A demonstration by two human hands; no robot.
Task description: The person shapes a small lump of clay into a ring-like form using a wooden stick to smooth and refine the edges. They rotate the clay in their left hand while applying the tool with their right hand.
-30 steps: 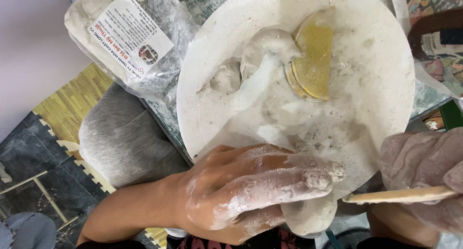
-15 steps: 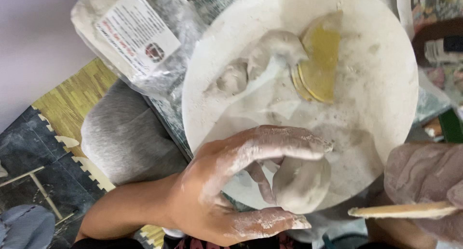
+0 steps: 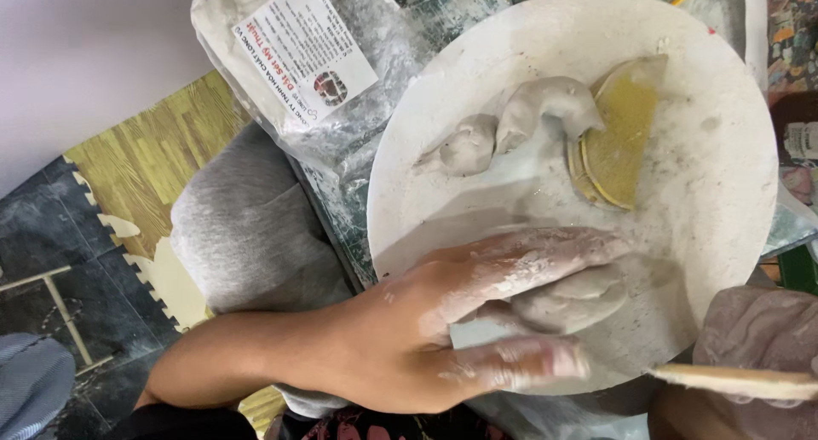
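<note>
Head view: your left hand (image 3: 426,329), smeared with clay, curls its fingers (image 3: 528,257) and thumb around a grey clay lump (image 3: 575,299) at the near edge of the round white board (image 3: 724,193). Your right hand (image 3: 754,342) pinches a wooden stick (image 3: 733,380) just beside it. Farther up the board lie a shaped clay piece (image 3: 528,116) and a yellow sponge (image 3: 622,133). A plastic bag (image 3: 298,65) sits beyond.
</note>
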